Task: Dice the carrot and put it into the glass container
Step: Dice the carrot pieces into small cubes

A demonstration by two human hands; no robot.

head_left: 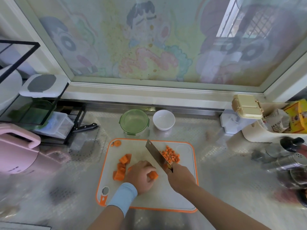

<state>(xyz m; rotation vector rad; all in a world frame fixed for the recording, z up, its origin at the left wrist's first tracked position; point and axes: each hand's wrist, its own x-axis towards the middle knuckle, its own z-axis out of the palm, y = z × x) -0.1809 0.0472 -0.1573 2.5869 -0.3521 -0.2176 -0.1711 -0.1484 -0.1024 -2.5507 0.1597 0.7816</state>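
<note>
A white cutting board with an orange rim lies on the steel counter. My left hand pinches one carrot chunk near the board's middle. Several larger carrot chunks lie to its left. My right hand grips the handle of a cleaver, whose blade slants up and left over the board. A pile of small carrot dice sits right of the blade. A carrot end slice rests at the board's far left corner. The glass container with a green lid stands behind the board.
A white bowl stands right of the container. A black rack with boxes and a knife fills the left, beside a pink appliance. A cream basket and metal shakers crowd the right side.
</note>
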